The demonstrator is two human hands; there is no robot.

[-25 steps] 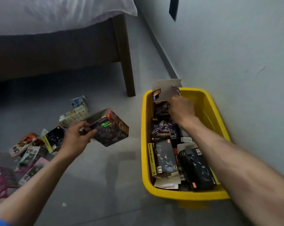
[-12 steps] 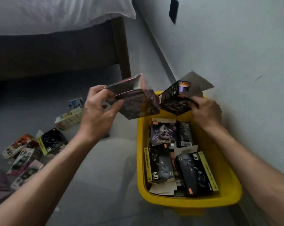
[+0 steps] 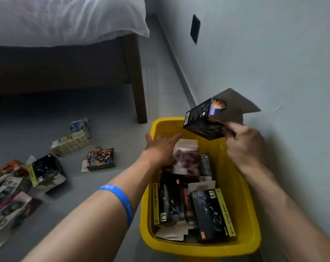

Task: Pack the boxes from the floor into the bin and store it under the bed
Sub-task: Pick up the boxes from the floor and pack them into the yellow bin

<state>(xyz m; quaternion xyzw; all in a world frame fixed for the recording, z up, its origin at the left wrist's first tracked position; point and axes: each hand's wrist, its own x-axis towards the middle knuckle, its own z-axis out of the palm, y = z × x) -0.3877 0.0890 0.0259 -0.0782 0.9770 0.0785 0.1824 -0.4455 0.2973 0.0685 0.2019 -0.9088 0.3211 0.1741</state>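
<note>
A yellow bin (image 3: 241,188) stands on the floor against the wall, holding several toy boxes. My right hand (image 3: 244,146) holds a dark box with an open flap (image 3: 204,120) above the bin's far end. My left hand (image 3: 162,146) is over the bin with fingers spread, just above a reddish box (image 3: 187,163) that lies blurred in the bin. Two black boxes with yellow edges (image 3: 211,214) lie at the bin's near end. Several more boxes (image 3: 45,173) are scattered on the floor to the left.
The bed (image 3: 65,21) with a white sheet stands at the back; its dark wooden leg (image 3: 137,82) is just beyond the bin. A grey wall with a dark switch plate (image 3: 195,28) runs along the right. Bare grey floor lies between the bin and the scattered boxes.
My left hand carried the reddish box over the bin and let it go there; its fingers are now spread. My right hand still holds the dark box above the bin.
</note>
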